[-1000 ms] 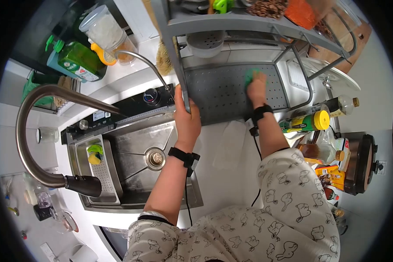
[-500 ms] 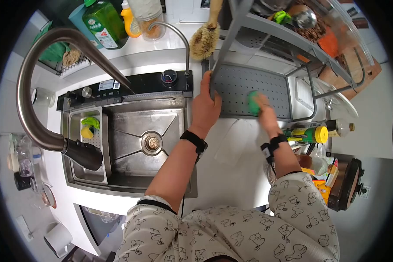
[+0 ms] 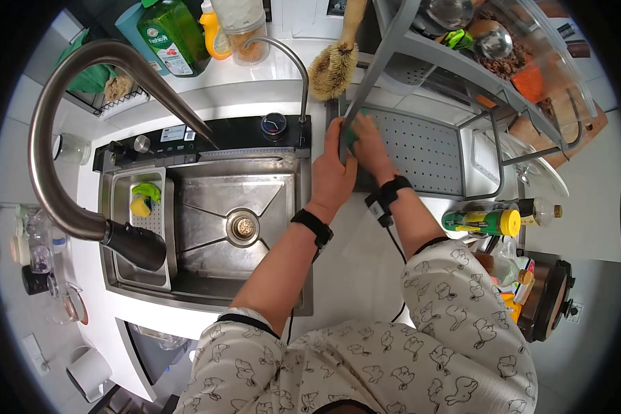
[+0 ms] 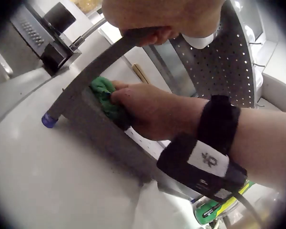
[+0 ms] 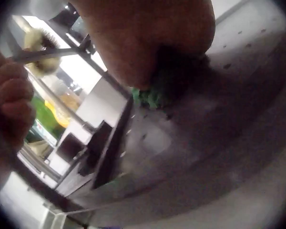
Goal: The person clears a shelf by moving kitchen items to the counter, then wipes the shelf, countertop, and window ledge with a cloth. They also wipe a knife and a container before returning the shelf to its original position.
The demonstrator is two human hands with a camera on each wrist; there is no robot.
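We see the left hand [image 3: 333,181] curled round a post [image 3: 370,72] of the grey rack [image 3: 472,79]. The right hand [image 3: 372,148] grips a green cloth [image 4: 105,98] at the left edge of the rack's perforated lower shelf [image 3: 424,152], just beside that post. The rack stands toward the back edge of the white worktop [image 3: 359,255], right of the sink [image 3: 272,203].

A kitchen: left of where the left hand [image 3: 332,179] grips the rack [image 3: 379,65] are a steel sink [image 3: 207,214] and arched faucet [image 3: 40,145]; beyond the grip, a bristle brush [image 3: 333,71]; to its right, a yellow-capped bottle [image 3: 481,222] and wooden board [image 3: 595,127]
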